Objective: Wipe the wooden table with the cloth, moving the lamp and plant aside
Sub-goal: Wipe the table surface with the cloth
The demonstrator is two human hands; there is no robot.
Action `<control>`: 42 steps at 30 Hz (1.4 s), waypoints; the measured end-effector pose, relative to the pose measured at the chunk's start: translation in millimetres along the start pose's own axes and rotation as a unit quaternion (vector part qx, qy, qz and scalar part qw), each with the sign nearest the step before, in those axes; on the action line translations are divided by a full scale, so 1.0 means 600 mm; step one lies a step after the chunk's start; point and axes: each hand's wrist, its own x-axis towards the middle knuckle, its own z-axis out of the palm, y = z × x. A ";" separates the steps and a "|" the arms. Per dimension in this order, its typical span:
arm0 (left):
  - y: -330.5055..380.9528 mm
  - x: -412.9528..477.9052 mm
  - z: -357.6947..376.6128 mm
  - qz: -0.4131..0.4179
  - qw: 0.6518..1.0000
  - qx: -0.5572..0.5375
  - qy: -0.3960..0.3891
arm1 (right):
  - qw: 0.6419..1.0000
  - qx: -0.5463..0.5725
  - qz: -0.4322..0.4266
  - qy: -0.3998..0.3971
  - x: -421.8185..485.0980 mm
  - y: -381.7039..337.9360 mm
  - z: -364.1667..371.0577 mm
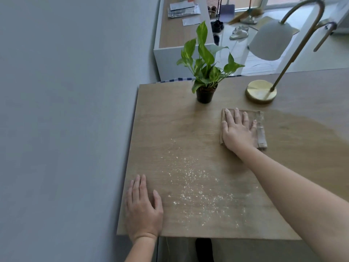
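One right hand (238, 129) lies flat on the cloth (261, 129).

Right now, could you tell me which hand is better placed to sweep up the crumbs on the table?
The right hand: it already lies flat on the cloth, beside the crumbs. The left hand rests bare at the wooden table corner, holding nothing.

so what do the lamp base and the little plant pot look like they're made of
The round gold lamp base looks like brushed brass or brass-plated metal: it has a soft sheen with streaked highlights. The small dark plant pot looks like plastic, smooth and slightly glossy, though glazed ceramic can't be ruled out.
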 end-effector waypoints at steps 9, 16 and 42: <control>-0.001 0.001 0.002 -0.001 1.000 -0.006 0.000 | 0.988 -0.044 -0.146 -0.014 -0.056 0.035 0.006; -0.003 0.004 0.003 -0.004 1.000 -0.004 -0.005 | 1.000 0.006 -0.024 -0.005 0.031 -0.051 0.005; 0.009 0.003 -0.008 -0.005 0.999 -0.023 0.028 | 0.988 -0.078 -0.136 0.005 -0.222 0.210 0.004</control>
